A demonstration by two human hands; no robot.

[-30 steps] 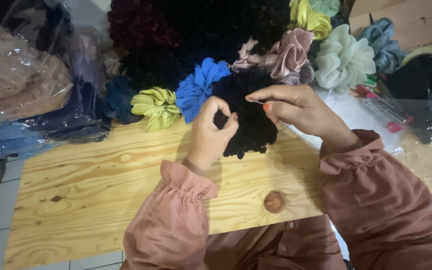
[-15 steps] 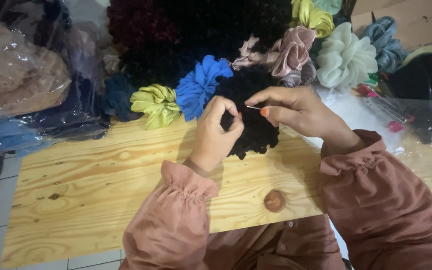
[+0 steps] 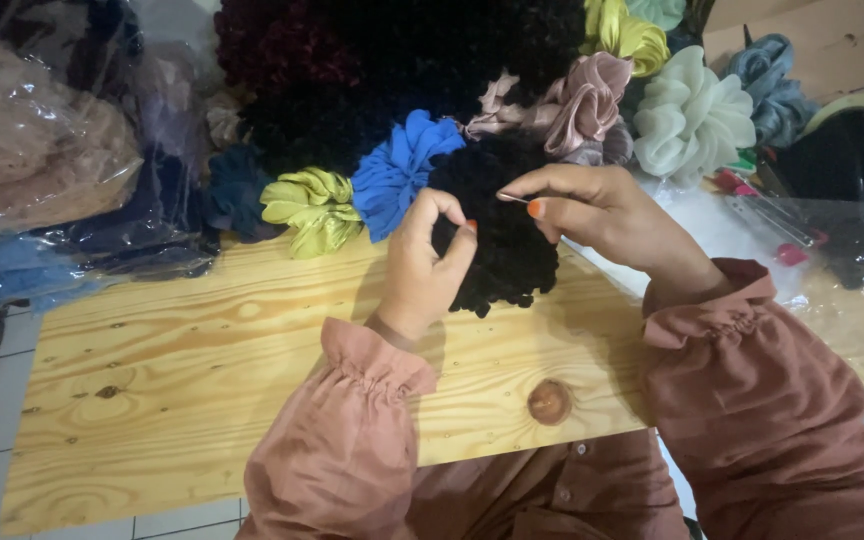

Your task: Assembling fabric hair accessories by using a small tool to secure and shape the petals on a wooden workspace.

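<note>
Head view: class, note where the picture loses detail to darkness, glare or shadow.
Head view: the black scrunchie held by the left hand is too dark for detail; glare streaks the plastic bags; soft shadows fall under the arms on the wooden table.

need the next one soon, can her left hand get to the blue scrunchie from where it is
Probably yes: the left hand pinches the black scrunchie, and the blue scrunchie lies right beside it, uncovered, nothing between them.
</note>
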